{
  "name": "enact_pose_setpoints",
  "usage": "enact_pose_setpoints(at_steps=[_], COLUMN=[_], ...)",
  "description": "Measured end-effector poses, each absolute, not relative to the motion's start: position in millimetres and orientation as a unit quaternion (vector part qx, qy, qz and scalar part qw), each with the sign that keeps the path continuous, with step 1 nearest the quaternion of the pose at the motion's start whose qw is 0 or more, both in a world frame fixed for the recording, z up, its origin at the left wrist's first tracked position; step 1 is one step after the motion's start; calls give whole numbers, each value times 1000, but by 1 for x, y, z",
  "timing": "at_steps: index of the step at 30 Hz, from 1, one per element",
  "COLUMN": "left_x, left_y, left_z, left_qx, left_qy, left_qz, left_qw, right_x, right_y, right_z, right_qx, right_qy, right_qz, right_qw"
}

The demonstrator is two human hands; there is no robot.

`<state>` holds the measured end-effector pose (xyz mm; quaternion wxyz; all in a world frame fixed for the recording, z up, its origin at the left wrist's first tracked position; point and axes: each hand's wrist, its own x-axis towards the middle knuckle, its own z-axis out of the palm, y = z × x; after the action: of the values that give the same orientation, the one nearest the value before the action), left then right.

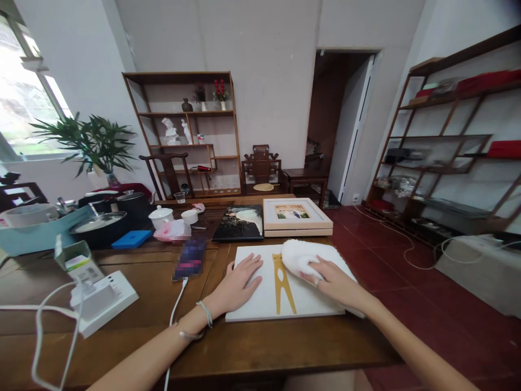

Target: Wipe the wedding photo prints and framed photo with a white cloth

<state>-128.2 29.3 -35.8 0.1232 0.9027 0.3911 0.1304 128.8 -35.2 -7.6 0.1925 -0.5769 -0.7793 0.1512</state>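
Observation:
A white board (256,307), which looks like a canvas panel, lies on the wooden table in front of me. On its face is a yellow long-legged figure (279,263) with a small cat-like head. Flat on the board's left part rests my left hand (242,282), fingers spread and holding nothing. My right hand (336,279) grips a bunched, fluffy white cloth (293,256) against the board's upper right. The cloth touches the area beside the figure's head. Some of the right fingers are sunk in the cloth and hidden.
Behind the board lie a framed picture (321,222) and a dark panel (228,225). To the left are a phone (190,258) on a white cable, a power strip (118,298), a small open box (83,263), a blue box (131,239) and cookware. The table's right edge borders the red floor.

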Motion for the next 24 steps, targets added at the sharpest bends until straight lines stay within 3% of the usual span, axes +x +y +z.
enact_pose_setpoints(at_steps=[7, 19, 24], left_x=[-128, -128, -128], left_y=[30, 29, 29], left_z=[-36, -37, -36], left_qx=[903, 905, 904], left_qy=[389, 388, 389], left_qz=[135, 130, 130], left_qw=[121, 117, 119], right_x=[97, 80, 87], right_y=[1, -99, -83], right_z=[-19, -22, -18], right_qx=[-562, -492, -505], right_qy=[-790, -859, -841], right_qz=[101, 62, 69], right_qw=[225, 130, 183])
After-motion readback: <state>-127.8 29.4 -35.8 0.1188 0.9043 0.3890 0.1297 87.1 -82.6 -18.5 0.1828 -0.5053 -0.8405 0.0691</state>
